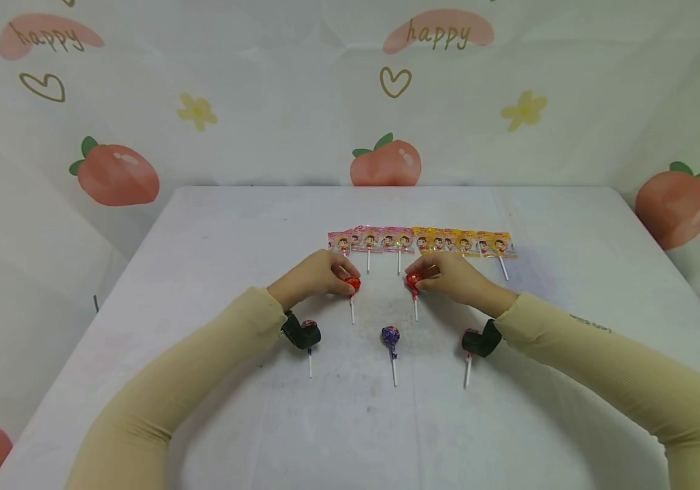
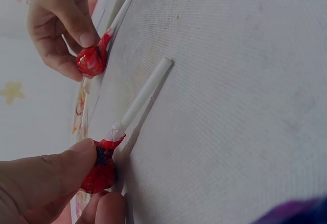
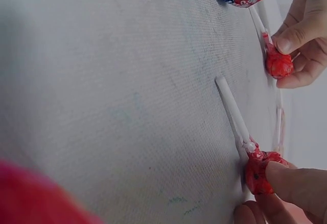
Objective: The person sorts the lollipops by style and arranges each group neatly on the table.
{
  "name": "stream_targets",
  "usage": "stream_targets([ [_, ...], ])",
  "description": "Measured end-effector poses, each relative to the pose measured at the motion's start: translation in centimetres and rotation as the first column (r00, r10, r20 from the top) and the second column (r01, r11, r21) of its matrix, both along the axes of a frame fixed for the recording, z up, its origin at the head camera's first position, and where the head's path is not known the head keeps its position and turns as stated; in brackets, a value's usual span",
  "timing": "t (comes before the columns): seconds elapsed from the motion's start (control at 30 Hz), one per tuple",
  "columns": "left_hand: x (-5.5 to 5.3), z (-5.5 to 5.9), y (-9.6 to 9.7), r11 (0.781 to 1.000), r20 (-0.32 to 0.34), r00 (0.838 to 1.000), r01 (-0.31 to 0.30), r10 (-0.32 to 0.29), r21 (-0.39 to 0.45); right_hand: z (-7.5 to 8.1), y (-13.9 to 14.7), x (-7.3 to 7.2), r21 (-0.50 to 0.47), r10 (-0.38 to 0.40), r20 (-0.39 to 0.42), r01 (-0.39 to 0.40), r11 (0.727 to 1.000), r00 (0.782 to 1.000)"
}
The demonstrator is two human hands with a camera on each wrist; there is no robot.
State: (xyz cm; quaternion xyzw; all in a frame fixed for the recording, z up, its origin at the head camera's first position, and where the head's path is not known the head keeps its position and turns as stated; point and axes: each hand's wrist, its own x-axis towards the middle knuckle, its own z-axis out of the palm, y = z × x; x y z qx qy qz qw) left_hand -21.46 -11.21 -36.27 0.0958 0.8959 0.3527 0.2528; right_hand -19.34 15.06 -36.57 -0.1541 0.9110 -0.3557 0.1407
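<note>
My left hand (image 1: pixel 326 275) pinches the wrapped head of a red lollipop (image 2: pixel 99 175) between thumb and fingers. Its white stick points back toward me, the tip at the tabletop. A second red lollipop (image 3: pixel 261 175) is pinched the same way by my right hand (image 1: pixel 455 278), a short way to the right. Nearer to me a purple-wrapped lollipop (image 1: pixel 390 335) lies between the two arms. Under the left wrist lies another lollipop (image 1: pixel 309 361), and one more lollipop (image 1: pixel 469 367) is under the right wrist; dark wrist straps partly hide both heads.
Behind the hands runs a row of flat-packed lollipops, pink packets (image 1: pixel 371 239) on the left and yellow packets (image 1: pixel 447 240) on the right, some overlapping. They lie on a white-covered table (image 1: pixel 252 224). A printed cloth (image 1: pixel 288 95) with peaches hangs behind.
</note>
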Motion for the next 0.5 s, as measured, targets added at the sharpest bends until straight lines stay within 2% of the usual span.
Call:
stream_targets([
  [0.27, -0.12, -0.19, 0.09, 1.0, -0.015, 1.0, 0.001, -0.001, -0.011, -0.03, 0.03, 0.02, 0.018, -0.003, 0.006, 0.003, 1.0, 1.0],
  [0.5, -0.18, 0.3, -0.06, 1.0, -0.01, 1.0, -0.007, 0.007, -0.007, 0.01, -0.03, -0.08, 0.021, -0.005, 0.011, 0.005, 1.0, 1.0],
])
